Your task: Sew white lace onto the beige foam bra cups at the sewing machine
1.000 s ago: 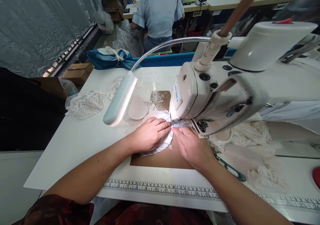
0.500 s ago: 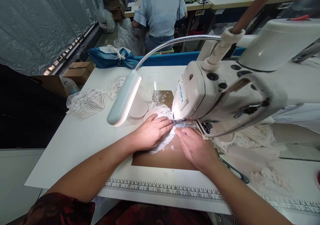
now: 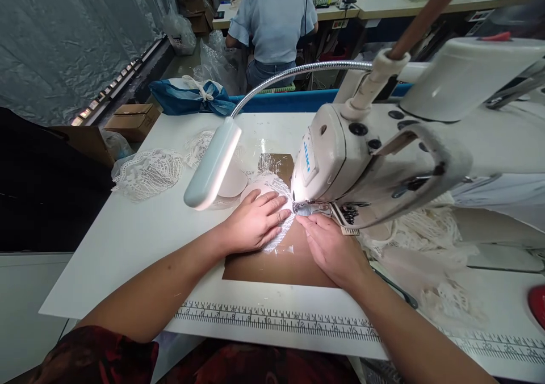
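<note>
A white lace piece [image 3: 279,186], rounded like a cup, lies under the front of the white sewing machine [image 3: 326,140]. My left hand [image 3: 258,220] rests flat on it with the fingers stretched out, just left of the presser foot [image 3: 298,208]. Close in front of the foot, my right hand [image 3: 334,247] is closed, its fingertips pinching at the lace's edge; the thumb is partly hidden. Beneath both hands is a brown plate [image 3: 276,270] on the table. The needle itself is too small to make out.
A lamp [image 3: 213,165] on a bendable metal neck hangs over the work. White lace pieces [image 3: 149,174] lie at left, and more lace [image 3: 426,230] is heaped right. Scissors [image 3: 398,287] lie beside my right wrist. A ruler strip [image 3: 272,320] runs along the front; a person [image 3: 272,26] sits beyond.
The lace has turned and slid a little away from me, so less of it shows below my left hand. My left hand has shifted slightly left, its fingers more spread. My right hand stays by the foot.
</note>
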`<action>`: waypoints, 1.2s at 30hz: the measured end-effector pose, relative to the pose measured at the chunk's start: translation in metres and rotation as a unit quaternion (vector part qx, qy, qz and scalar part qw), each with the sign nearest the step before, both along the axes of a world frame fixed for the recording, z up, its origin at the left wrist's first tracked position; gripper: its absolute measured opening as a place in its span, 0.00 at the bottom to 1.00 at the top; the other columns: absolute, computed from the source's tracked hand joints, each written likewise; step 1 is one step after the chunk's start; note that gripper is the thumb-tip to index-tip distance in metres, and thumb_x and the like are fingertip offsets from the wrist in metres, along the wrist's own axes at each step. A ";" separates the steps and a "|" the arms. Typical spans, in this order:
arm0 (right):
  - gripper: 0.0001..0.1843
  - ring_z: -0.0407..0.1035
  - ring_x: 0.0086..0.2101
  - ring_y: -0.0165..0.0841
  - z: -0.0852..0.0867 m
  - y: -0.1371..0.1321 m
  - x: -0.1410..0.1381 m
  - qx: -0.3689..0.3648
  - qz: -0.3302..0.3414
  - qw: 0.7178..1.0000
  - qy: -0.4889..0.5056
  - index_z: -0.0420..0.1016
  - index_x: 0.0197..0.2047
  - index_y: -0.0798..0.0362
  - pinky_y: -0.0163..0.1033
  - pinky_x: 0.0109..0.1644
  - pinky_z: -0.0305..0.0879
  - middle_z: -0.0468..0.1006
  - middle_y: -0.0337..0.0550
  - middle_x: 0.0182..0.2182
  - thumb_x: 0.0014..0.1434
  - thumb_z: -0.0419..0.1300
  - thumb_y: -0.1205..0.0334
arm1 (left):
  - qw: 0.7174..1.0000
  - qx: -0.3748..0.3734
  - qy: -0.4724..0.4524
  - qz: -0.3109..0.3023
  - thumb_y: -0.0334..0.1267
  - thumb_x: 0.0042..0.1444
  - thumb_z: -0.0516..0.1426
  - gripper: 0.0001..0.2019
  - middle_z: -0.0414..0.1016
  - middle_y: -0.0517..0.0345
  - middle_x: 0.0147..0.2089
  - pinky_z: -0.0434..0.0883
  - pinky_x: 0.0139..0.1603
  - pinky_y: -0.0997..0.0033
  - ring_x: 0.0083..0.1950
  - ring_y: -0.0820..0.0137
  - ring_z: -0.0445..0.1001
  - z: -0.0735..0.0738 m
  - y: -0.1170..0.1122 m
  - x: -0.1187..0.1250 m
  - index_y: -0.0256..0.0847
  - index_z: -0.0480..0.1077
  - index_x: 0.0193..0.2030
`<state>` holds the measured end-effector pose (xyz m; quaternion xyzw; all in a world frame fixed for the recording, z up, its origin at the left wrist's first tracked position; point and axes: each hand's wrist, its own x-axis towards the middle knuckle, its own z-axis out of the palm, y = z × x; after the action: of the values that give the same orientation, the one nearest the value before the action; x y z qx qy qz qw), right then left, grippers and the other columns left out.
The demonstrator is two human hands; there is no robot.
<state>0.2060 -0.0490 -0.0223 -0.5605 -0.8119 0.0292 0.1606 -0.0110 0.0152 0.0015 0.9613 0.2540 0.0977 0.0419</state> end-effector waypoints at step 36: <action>0.21 0.68 0.33 0.35 0.010 -0.006 0.001 0.005 0.029 0.999 -0.027 0.75 0.50 0.51 0.37 0.32 0.57 0.77 0.46 0.34 0.57 0.50 0.72 | 1.000 -0.012 0.003 0.009 0.44 0.64 0.48 0.24 0.65 0.43 0.63 0.60 0.53 0.54 0.55 0.55 0.64 -0.002 -0.005 0.006 0.32 0.64 0.61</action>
<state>0.2074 -0.0548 -0.0120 -0.5366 -0.8320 0.0149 0.1403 -0.0045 0.0101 -0.0001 0.9588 0.2636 0.0920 0.0517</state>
